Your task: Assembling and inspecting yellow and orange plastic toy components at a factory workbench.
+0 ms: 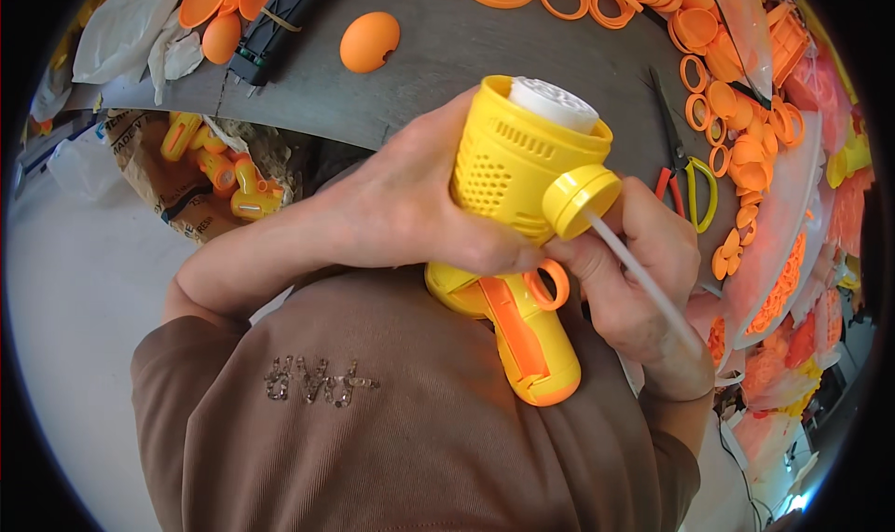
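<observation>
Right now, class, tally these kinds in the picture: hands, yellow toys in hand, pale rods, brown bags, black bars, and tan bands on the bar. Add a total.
Hands: 2 (left hand, right hand)
Yellow toy in hand: 1
Pale rod: 1
Brown bag: 1
Black bar: 1
Tan bands on the bar: 2
Total: 8

Two bare hands: one left hand and one right hand, at one yellow toy gun that has one yellow cap and one translucent tube. On the bench, toward its left end: one notched orange ball and one black bar-shaped part wrapped with two tan bands. Toward the right edge: one pair of scissors, plus orange rings and discs, overlapping too much to count. Beyond the near edge, left: one paper sack showing at least three yellow-and-orange toy guns.
</observation>
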Action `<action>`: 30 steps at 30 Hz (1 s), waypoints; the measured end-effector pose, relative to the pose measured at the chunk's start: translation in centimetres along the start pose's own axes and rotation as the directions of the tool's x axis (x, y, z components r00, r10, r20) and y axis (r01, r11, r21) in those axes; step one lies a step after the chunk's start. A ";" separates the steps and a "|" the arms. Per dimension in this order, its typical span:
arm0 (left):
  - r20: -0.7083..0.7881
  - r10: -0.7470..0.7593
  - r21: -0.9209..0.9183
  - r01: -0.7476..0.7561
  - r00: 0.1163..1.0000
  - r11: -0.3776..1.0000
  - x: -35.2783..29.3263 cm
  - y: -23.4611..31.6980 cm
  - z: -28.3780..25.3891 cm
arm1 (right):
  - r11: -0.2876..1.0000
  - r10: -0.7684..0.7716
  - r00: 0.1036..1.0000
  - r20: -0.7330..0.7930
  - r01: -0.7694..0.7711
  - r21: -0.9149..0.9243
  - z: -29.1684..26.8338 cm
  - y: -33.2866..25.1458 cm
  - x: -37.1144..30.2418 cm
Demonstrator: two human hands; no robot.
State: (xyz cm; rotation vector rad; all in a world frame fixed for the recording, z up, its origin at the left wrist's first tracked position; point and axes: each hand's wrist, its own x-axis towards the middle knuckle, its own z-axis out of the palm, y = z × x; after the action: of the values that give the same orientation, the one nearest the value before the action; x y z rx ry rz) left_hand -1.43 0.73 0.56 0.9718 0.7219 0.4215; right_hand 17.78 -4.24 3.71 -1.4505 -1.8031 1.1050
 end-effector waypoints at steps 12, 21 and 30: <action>-0.133 0.327 0.371 -0.259 0.936 0.892 -1.6 0.1 -0.9 | 0.989 -0.145 0.988 0.045 0.144 0.011 0.3 -1.4 2.0; -0.513 0.034 0.183 0.071 0.858 0.981 -3.9 -1.4 -0.4 | 0.929 -0.151 0.981 0.124 0.098 0.357 -0.6 0.2 1.6; -0.478 0.398 0.089 -0.407 0.783 0.909 -2.6 -1.2 1.3 | 0.611 0.015 0.870 0.493 -0.398 0.684 1.8 2.6 1.7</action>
State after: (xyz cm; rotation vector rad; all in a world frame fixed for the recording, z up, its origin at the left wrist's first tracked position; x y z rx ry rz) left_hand -2.30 -2.28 0.92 1.0125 0.9617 1.0818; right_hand 17.18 -2.80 0.42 -0.9057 -1.1006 2.1523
